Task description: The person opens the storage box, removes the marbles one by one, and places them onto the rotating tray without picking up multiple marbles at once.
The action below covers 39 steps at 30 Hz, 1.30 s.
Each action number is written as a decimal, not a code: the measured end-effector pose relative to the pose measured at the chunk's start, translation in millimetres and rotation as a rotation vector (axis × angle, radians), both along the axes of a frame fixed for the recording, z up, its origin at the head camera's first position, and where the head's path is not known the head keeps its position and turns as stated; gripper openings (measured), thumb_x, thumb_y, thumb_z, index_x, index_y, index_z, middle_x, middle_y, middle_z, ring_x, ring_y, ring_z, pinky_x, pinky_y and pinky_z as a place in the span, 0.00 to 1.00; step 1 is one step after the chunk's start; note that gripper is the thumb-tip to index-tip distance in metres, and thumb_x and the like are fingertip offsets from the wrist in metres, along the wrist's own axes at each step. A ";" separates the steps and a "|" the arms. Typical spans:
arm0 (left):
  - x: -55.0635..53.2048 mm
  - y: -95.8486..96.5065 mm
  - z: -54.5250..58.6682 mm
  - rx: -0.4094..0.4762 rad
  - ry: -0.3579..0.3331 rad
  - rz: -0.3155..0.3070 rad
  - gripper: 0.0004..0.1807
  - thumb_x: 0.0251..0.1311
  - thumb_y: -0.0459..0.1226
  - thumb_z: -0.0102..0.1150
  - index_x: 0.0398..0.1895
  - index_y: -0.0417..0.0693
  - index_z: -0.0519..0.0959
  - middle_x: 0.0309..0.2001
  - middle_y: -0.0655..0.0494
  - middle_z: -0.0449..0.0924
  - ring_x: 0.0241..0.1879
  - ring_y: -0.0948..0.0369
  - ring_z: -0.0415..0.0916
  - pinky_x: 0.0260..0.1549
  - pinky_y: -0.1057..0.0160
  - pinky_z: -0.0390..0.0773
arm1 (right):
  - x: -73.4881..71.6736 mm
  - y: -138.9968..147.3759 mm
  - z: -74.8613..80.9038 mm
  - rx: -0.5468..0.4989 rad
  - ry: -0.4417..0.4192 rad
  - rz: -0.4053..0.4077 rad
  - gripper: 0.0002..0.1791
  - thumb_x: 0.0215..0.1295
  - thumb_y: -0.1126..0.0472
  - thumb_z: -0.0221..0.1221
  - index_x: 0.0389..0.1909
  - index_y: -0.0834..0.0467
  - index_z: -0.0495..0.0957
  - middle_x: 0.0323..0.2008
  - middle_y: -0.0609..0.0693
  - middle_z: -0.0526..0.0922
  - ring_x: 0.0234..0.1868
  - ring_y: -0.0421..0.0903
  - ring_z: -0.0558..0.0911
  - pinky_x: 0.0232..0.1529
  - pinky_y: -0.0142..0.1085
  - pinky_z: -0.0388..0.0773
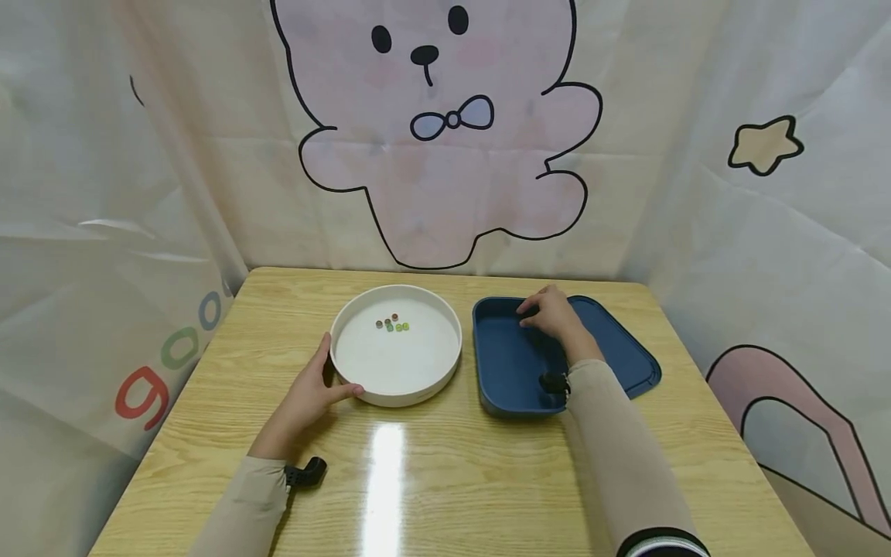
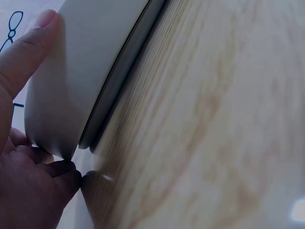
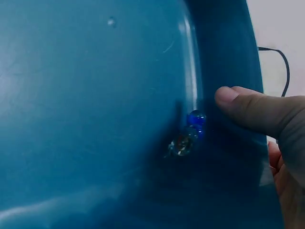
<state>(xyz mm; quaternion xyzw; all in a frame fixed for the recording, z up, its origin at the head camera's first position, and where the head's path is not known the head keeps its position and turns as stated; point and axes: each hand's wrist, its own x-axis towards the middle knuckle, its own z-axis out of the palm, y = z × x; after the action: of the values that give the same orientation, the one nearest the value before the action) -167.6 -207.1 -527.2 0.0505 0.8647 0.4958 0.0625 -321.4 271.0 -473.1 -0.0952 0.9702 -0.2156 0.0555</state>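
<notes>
Head view: two bare hands at a wooden table (image 1: pixel 466 480). Left hand (image 1: pixel 316 387) grasps the white round tray (image 1: pixel 376 367) at its left edge, thumb on the near-left rim, fingers on the left side; left wrist view shows the same grip on the side wall. Tray sits near the table's far edge, left of centre. Coloured beads (image 1: pixel 399 328), red, brown and green among them, cluster on it, nearer its far rim.

Right hand (image 1: pixel 557 313) is released: over the blue box (image 1: pixel 511 367) by its far right corner, thumb and forefinger apart, nothing visible between them. Other fingers mostly hidden. Box is right of the tray, also near the table's far edge. Right wrist view: glassy beads (image 3: pixel 181 145), blue and clear-brownish, lie together inside at the foot of the far wall, just below the thumb; exact count unclear. Blue lid (image 1: pixel 636 363) lies beside the box, toward the table's far right corner. Bear-print backdrop (image 1: pixel 445 193) behind the table's far edge.
</notes>
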 end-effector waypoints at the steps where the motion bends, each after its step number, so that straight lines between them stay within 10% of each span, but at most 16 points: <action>1: 0.6 -0.6 0.3 -0.004 0.003 0.002 0.73 0.50 0.57 0.77 0.84 0.50 0.31 0.83 0.45 0.33 0.81 0.42 0.34 0.77 0.36 0.45 | -0.2 -1.1 -1.8 -0.002 -0.004 0.002 0.12 0.62 0.59 0.72 0.47 0.53 0.89 0.61 0.65 0.69 0.62 0.63 0.68 0.62 0.61 0.69; 26: 0.4 1.1 -0.6 0.000 0.028 -0.019 0.73 0.51 0.55 0.77 0.84 0.47 0.30 0.83 0.44 0.31 0.81 0.42 0.34 0.77 0.36 0.45 | 9.7 -4.8 -11.5 0.138 0.027 -0.072 0.06 0.62 0.59 0.72 0.40 0.51 0.90 0.56 0.62 0.69 0.55 0.62 0.70 0.55 0.61 0.72; 39: -0.6 0.5 0.4 0.020 0.033 -0.019 0.74 0.49 0.57 0.77 0.84 0.47 0.30 0.83 0.46 0.30 0.82 0.45 0.32 0.77 0.38 0.44 | 4.3 -0.2 20.0 -0.305 0.142 -0.062 0.14 0.67 0.56 0.69 0.50 0.57 0.87 0.56 0.62 0.69 0.58 0.62 0.69 0.62 0.58 0.69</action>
<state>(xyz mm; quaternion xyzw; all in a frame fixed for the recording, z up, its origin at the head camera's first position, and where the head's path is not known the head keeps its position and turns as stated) -168.2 -206.6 -526.8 0.0676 0.8601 0.5028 0.0527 -317.1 270.8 -453.0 -0.0873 0.9302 -0.3548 -0.0351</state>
